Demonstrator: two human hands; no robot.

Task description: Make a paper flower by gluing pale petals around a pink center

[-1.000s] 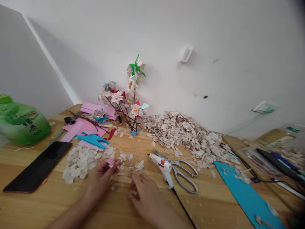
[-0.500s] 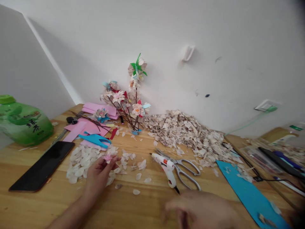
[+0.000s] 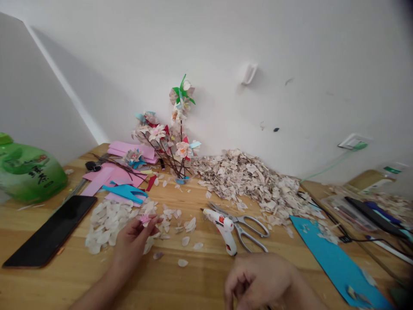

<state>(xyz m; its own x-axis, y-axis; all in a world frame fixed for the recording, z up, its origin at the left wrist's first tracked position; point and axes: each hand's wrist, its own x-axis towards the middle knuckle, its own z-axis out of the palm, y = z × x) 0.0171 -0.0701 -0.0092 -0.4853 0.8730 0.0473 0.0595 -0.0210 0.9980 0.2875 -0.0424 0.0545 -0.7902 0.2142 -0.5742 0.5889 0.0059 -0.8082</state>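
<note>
My left hand [image 3: 134, 241] is closed in a pinch on a small pink paper flower [image 3: 146, 218], held over the edge of a heap of pale, thin petals [image 3: 105, 221]. My right hand [image 3: 260, 280] is near the front of the table, with its fingers curled down; whatever may be inside them is hidden. Just beyond it lies a white hot glue gun [image 3: 222, 226], its handle end reaching toward my knuckles. Beside the glue gun rest metal scissors [image 3: 248, 228], blades toward the wall.
Finished flowers on twigs [image 3: 176, 142] stand in a clear cup [image 3: 182, 175]. A large pile of dried flakes [image 3: 248, 176] lies along the wall. A black phone [image 3: 48, 230], a green bottle [image 3: 32, 172], pink paper [image 3: 108, 172] and blue paper [image 3: 335, 258] lie around.
My right hand was blurred by motion and is now sharp, with its fingers more curled. My left hand keeps the pink flower in almost the same place. The view has shifted slightly.
</note>
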